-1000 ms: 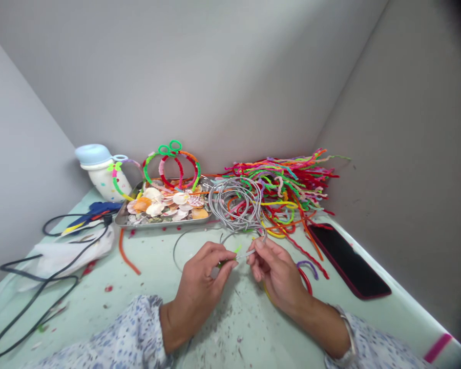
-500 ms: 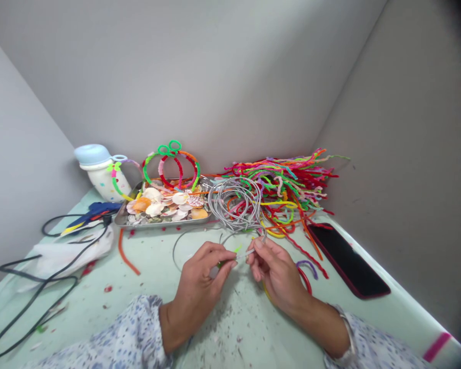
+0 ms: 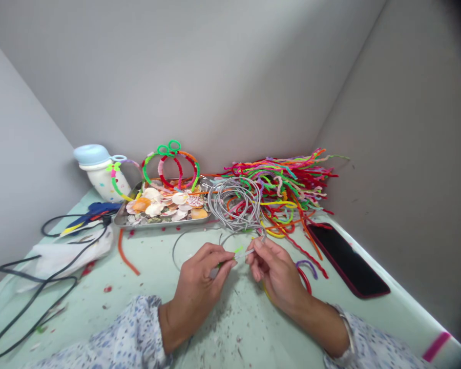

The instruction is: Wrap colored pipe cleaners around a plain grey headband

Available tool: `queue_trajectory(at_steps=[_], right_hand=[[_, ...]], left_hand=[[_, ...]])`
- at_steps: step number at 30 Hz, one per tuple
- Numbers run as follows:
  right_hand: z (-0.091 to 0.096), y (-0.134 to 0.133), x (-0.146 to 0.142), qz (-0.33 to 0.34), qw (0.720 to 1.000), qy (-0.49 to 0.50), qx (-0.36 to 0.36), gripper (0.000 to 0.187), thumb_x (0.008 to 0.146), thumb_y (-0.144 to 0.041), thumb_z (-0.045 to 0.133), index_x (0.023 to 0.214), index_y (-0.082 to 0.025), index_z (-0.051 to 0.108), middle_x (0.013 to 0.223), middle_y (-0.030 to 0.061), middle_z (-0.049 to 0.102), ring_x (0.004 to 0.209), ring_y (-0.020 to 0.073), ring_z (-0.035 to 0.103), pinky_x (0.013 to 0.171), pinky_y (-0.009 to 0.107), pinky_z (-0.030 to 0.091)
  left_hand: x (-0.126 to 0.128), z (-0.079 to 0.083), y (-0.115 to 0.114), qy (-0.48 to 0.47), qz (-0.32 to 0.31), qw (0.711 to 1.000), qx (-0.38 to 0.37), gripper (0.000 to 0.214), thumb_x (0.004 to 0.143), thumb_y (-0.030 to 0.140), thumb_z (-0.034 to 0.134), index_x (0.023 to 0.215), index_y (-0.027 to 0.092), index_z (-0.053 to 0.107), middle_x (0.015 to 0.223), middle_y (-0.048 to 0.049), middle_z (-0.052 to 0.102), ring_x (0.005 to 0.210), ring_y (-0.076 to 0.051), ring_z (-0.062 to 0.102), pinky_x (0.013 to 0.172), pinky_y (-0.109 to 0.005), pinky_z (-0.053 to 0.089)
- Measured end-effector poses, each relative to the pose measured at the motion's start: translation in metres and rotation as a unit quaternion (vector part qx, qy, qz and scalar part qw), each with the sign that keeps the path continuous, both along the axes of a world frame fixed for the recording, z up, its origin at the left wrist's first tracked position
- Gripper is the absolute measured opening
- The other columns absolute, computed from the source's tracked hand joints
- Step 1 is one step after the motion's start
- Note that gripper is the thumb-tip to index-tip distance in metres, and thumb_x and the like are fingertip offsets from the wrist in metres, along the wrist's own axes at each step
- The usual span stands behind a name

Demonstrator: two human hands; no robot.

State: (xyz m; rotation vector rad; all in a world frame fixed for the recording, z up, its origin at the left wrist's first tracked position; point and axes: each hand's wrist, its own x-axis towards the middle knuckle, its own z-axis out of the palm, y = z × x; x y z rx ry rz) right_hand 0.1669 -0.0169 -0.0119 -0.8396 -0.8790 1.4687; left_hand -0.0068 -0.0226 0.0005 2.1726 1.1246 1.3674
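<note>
My left hand [image 3: 202, 277] is closed in a pinch, thumb against forefinger, at one end of a short pale stretch of grey wire [image 3: 247, 253]. My right hand [image 3: 277, 266] pinches that wire from the other side, a small gap away. Bits of bright green [image 3: 238, 249] show by the left fingertips; whether they belong to the held piece I cannot tell. Behind the right fingers the strand runs up toward a loose coil of grey wire [image 3: 234, 205]. The insides of both pinches are hidden.
A metal tray [image 3: 163, 223] of seashells [image 3: 153, 209] stands behind, with pipe-cleaner rings [image 3: 171, 171] over it. To its right lies a heap of pipe cleaners [image 3: 288, 177]. A phone [image 3: 349, 261] rests at right; a bottle [image 3: 103, 174], pliers [image 3: 94, 212] and black cable [image 3: 34, 297] are at left.
Almost nothing differs. My left fingertips have shifted very slightly left, and a bit more of the pale piece and the green shows between the hands.
</note>
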Motion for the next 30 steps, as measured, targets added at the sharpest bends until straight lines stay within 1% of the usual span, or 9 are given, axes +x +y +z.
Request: queue_trajectory(at_steps=[8, 15, 22, 30], right_hand=[[0.001, 0.001, 0.0, 0.008, 1.0, -0.001, -0.001, 0.027, 0.087, -0.041, 0.067, 0.075, -0.016, 0.062, 0.064, -0.0014, 0.066, 0.04, 0.003, 0.05, 0.041, 0.014, 0.034], [-0.001, 0.001, 0.001, 0.012, 1.0, -0.027, 0.008, 0.026, 0.09, -0.04, 0.063, 0.079, -0.016, 0.063, 0.065, -0.0008, 0.067, 0.037, 0.0014, 0.045, 0.04, 0.015, 0.031], [0.001, 0.0, 0.0, 0.001, 0.999, -0.05, 0.021, 0.026, 0.088, -0.041, 0.063, 0.079, -0.016, 0.064, 0.065, -0.0009, 0.066, 0.035, 0.0014, 0.035, 0.037, 0.018, 0.023], [0.004, -0.002, 0.001, 0.007, 0.998, -0.06, 0.019, 0.026, 0.087, -0.041, 0.063, 0.079, -0.017, 0.064, 0.062, -0.0024, 0.064, 0.035, 0.0022, 0.03, 0.037, 0.02, 0.018]], left_hand=[[0.0, 0.001, -0.001, 0.03, -0.009, 0.999, -0.033, 0.012, 0.089, 0.012, 0.06, 0.094, 0.017, 0.07, 0.087, -0.0042, 0.065, 0.079, -0.014, 0.063, 0.071, -0.024, 0.05], [0.002, 0.005, -0.001, 0.058, -0.011, 0.995, -0.086, 0.01, 0.092, 0.015, 0.055, 0.093, 0.018, 0.065, 0.087, -0.0029, 0.063, 0.079, -0.015, 0.061, 0.071, -0.026, 0.047], [0.002, 0.01, -0.003, 0.056, -0.029, 0.989, -0.135, 0.014, 0.094, 0.018, 0.049, 0.087, 0.019, 0.062, 0.083, -0.0026, 0.059, 0.077, -0.017, 0.057, 0.07, -0.027, 0.044], [0.001, 0.007, 0.001, 0.032, -0.065, 0.973, -0.219, 0.016, 0.094, 0.022, 0.048, 0.083, 0.018, 0.059, 0.079, -0.0012, 0.055, 0.074, -0.016, 0.053, 0.069, -0.027, 0.04]])
